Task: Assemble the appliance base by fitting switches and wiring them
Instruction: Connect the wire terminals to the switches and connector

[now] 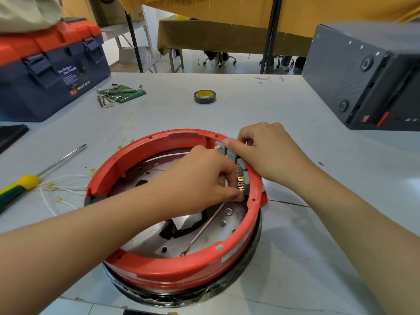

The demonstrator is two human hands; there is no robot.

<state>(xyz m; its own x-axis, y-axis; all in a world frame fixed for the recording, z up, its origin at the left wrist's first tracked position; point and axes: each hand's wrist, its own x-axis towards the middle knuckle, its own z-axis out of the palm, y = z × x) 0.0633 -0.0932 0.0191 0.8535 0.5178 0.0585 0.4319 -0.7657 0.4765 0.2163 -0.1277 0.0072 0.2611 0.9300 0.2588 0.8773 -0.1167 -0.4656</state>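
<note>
A round red appliance base (172, 267) lies upside down on the grey table, with a metal plate (145, 244) inside. A row of grey switches (241, 171) with brass terminals sits along its inner right wall. My left hand (204, 178) reaches inside the ring, and its fingertips pinch a wire (204, 228) at the lower switch terminals. That wire's free end carries a ring lug. My right hand (266, 151) rests over the rim from outside, fingers closed on the upper switches and the red wall.
White wires with brass connectors (56, 192) and a yellow-green screwdriver (29, 180) lie left of the base. A tape roll (204, 96) and hex keys (113, 94) lie farther back. A blue-and-orange toolbox (50, 69) stands at back left, a grey box (368, 73) at back right.
</note>
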